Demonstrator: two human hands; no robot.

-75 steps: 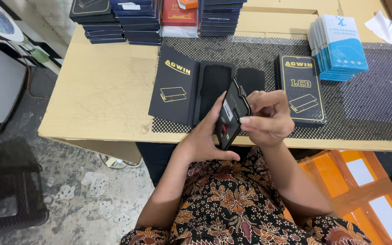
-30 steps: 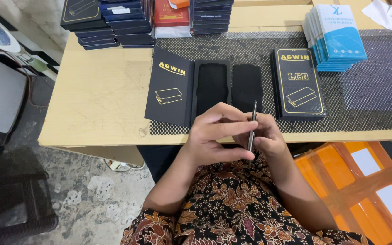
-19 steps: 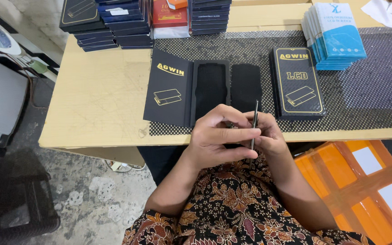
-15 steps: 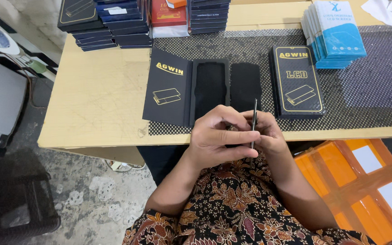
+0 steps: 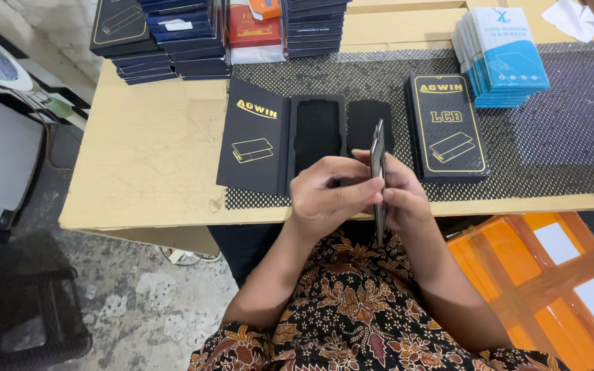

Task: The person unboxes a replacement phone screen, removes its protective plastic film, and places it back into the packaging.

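You are pinching the thin screen panel (image 5: 378, 172) edge-on between your left hand (image 5: 328, 199) and right hand (image 5: 401, 199), above the table edge (image 5: 173, 220).

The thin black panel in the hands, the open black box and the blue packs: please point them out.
thin black panel (image 5: 378, 148), head view, upper edge.
open black box (image 5: 252, 137), head view, lid flap.
blue packs (image 5: 510, 48), head view, top pack's face.

One head-worn camera looks steeply down, close above the table (image 5: 146, 158) edge and lap.
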